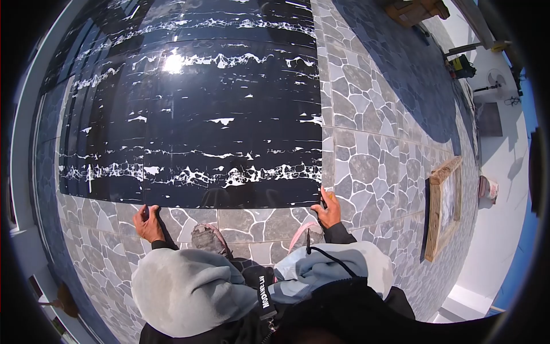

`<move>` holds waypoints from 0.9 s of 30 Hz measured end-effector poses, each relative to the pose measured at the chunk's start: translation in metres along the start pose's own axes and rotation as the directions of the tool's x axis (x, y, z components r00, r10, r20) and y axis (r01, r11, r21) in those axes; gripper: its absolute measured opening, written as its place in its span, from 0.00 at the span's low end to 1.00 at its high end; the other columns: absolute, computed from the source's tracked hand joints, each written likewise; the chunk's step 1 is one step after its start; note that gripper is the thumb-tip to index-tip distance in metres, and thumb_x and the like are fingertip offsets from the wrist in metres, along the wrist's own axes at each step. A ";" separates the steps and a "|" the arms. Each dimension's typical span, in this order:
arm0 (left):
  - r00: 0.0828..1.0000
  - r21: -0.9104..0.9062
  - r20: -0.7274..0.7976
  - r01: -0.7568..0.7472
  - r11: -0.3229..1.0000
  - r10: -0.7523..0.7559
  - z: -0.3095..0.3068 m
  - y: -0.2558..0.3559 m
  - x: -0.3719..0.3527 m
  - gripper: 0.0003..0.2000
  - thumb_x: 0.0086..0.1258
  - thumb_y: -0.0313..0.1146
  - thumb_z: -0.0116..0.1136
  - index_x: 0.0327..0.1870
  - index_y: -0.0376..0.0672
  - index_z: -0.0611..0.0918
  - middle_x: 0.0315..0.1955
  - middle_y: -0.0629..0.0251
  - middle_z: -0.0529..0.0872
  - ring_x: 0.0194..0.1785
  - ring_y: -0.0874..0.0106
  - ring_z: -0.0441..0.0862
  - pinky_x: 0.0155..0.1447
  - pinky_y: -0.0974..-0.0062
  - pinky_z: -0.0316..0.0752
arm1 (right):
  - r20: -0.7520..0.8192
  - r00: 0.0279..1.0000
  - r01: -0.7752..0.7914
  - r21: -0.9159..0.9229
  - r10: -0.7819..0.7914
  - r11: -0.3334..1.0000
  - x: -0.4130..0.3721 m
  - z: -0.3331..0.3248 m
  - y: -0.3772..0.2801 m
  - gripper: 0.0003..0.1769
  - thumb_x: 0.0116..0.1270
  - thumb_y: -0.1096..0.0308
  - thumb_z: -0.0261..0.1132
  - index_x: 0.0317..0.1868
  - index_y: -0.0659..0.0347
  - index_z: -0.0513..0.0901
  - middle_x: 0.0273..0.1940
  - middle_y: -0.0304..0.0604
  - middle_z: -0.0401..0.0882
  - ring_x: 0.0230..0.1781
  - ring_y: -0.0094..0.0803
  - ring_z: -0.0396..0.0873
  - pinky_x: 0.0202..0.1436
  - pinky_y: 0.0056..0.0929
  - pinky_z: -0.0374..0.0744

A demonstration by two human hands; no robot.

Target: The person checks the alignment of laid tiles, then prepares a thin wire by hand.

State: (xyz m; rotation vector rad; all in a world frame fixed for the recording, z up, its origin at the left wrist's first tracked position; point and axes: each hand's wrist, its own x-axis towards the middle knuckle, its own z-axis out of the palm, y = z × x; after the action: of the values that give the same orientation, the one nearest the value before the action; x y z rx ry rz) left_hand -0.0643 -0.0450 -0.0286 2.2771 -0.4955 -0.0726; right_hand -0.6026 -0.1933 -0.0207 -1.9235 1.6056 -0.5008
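Observation:
A large glossy black panel (195, 132) with white marble-like veins spreads out in front of me, its near edge just beyond my shoes. My left hand (149, 225) is closed at that near edge, thumb and fingers pinching it left of the middle. At the near right corner, my right hand (327, 211) grips the edge. A small dark and yellow thing shows by its fingertips, too small to name. The fingers under the panel are hidden. Sun glare and reflections cover part of the surface.
Grey stone-patterned paving (366, 166) surrounds the panel. To the right stands a wooden frame (444, 206), with a bag (488, 190) by the white wall. A cardboard box (415, 11), a fan (496, 80) and a green and black machine (462, 67) are farther off.

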 end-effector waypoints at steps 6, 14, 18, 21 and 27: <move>1.000 0.019 0.012 0.002 1.000 -0.002 -0.002 0.001 0.003 0.18 0.50 0.36 0.77 0.41 0.41 0.86 0.35 0.68 0.80 0.37 0.73 0.77 0.44 0.75 0.74 | -0.033 0.996 0.078 -0.009 -0.079 0.997 0.004 -0.002 -0.006 0.43 0.43 0.72 0.77 0.65 0.61 0.75 0.35 0.44 0.73 0.35 0.37 0.73 0.40 0.31 0.74; 1.000 -0.150 0.014 -0.025 0.988 0.028 -0.012 -0.008 0.016 0.07 0.57 0.30 0.71 0.34 0.41 0.87 0.31 0.67 0.80 0.33 0.74 0.79 0.39 0.77 0.74 | 0.079 0.997 -0.010 0.098 0.002 0.995 0.009 -0.011 -0.008 0.46 0.40 0.73 0.79 0.66 0.59 0.74 0.34 0.34 0.70 0.28 0.22 0.66 0.33 0.20 0.70; 0.999 -0.155 -0.039 0.000 0.988 -0.006 -0.008 -0.006 0.018 0.05 0.54 0.30 0.71 0.30 0.42 0.87 0.29 0.68 0.80 0.32 0.75 0.79 0.37 0.78 0.73 | 0.095 0.995 -0.023 0.105 0.013 0.994 0.012 -0.010 -0.007 0.45 0.40 0.72 0.79 0.65 0.61 0.75 0.34 0.34 0.70 0.28 0.23 0.66 0.33 0.21 0.71; 0.999 -0.176 -0.049 0.009 0.984 -0.018 -0.008 -0.010 0.017 0.05 0.54 0.30 0.71 0.30 0.43 0.87 0.28 0.69 0.80 0.32 0.75 0.79 0.37 0.78 0.73 | 0.074 0.997 -0.045 0.112 0.037 0.993 0.010 -0.008 -0.007 0.45 0.39 0.74 0.79 0.64 0.60 0.76 0.33 0.32 0.70 0.28 0.22 0.65 0.33 0.20 0.70; 0.993 -0.151 -0.097 0.045 0.988 -0.060 -0.005 -0.008 0.018 0.06 0.52 0.31 0.73 0.28 0.43 0.87 0.26 0.68 0.81 0.29 0.73 0.79 0.36 0.76 0.73 | 0.071 0.997 -0.020 0.099 0.013 0.995 0.010 -0.006 -0.004 0.44 0.40 0.74 0.79 0.64 0.59 0.77 0.32 0.32 0.70 0.27 0.22 0.65 0.33 0.20 0.70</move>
State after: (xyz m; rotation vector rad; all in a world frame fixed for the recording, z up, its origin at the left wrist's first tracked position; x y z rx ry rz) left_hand -0.0442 -0.0432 -0.0291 2.1357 -0.3646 -0.0189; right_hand -0.6015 -0.2039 -0.0140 -1.8319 1.5225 -0.4921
